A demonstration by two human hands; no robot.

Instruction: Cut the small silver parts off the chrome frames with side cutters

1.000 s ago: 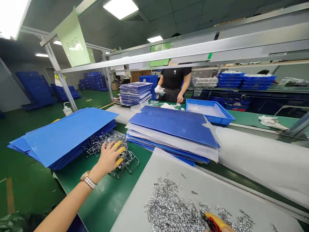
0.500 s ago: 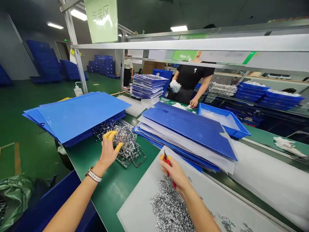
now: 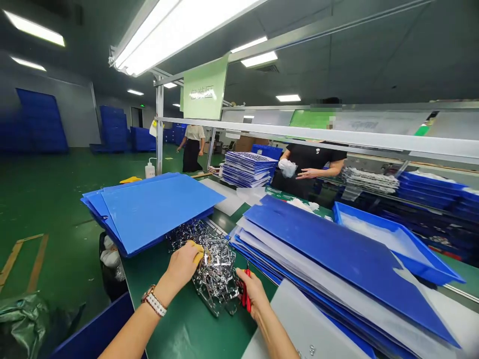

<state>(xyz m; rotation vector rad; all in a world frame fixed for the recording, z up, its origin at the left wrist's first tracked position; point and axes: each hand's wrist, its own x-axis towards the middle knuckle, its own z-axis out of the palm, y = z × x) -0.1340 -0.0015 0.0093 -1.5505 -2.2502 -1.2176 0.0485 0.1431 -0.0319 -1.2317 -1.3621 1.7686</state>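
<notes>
A tangled pile of shiny metal frames (image 3: 215,267) lies on the green bench between two stacks of blue sheets. My left hand (image 3: 184,264), with yellow finger cots and a watch on the wrist, is closed on the left side of the pile. My right hand (image 3: 252,294) is closed round red-handled cutters (image 3: 246,294) and rests against the pile's right side.
A stack of blue corrugated sheets (image 3: 149,209) overhangs the bench at left; a bigger stack (image 3: 337,254) lies at right, with a blue tray (image 3: 396,244) behind. A white sheet (image 3: 310,329) is at lower right. A person in black (image 3: 310,164) stands across the bench.
My right hand has moved left from the white sheet to the metal pile with the cutters. My left hand has closed on the pile. The view has tilted up.
</notes>
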